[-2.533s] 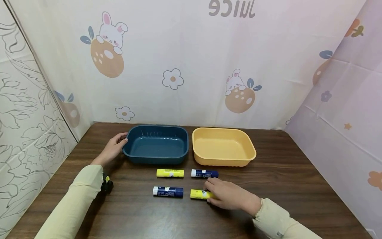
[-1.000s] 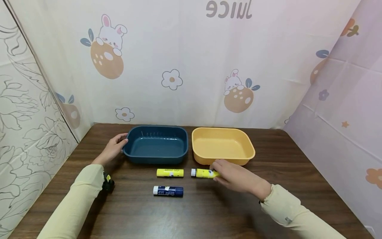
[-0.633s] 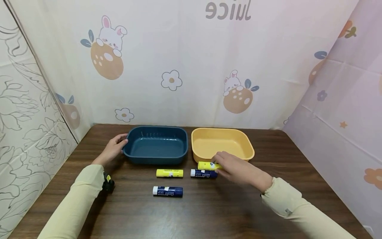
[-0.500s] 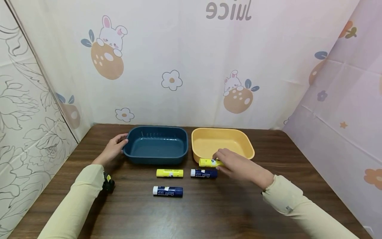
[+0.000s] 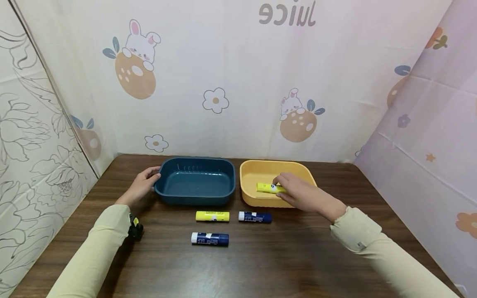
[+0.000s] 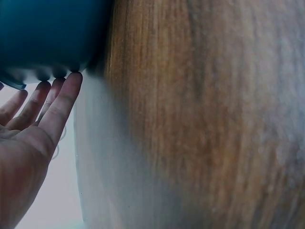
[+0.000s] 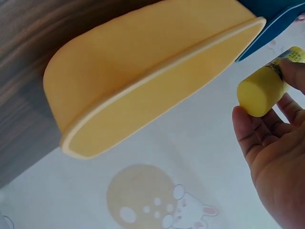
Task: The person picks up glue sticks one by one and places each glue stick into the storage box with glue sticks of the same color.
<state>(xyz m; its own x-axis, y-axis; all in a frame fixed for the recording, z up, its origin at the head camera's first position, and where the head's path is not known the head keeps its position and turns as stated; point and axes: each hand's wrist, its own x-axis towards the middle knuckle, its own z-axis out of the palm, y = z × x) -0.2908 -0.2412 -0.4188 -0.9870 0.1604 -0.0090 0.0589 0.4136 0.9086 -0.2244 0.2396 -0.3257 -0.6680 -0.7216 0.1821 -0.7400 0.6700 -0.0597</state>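
Observation:
My right hand [image 5: 299, 192] pinches a yellow glue stick [image 5: 269, 188] between thumb and fingers, over the yellow bin [image 5: 275, 202]. The right wrist view shows the glue stick's plain yellow end [image 7: 259, 95] pointing out of the hand, above the bin's rim. My left hand [image 5: 140, 186] rests its fingertips on the left side of the dark blue bin [image 5: 193, 200]; in the left wrist view those fingers [image 6: 62, 105] look nearly straight. In front of the bins lie another yellow glue stick [image 5: 212, 216] and two navy glue sticks with white ends, one nearer [image 5: 210, 239] and one farther [image 5: 255, 217].
The bins stand side by side at the back of the dark wooden table [image 5: 223, 273], close to a printed curtain [image 5: 246, 124]. A floral panel [image 5: 37, 157] borders the left side, and another curtain [image 5: 428, 165] the right. A black wrist device [image 5: 136, 227] sits on the left wrist.
My right hand has picked up the near-right yellow glue stick, lifted it past the navy one, and carried it away from me over the yellow bin. The left hand has stayed put.

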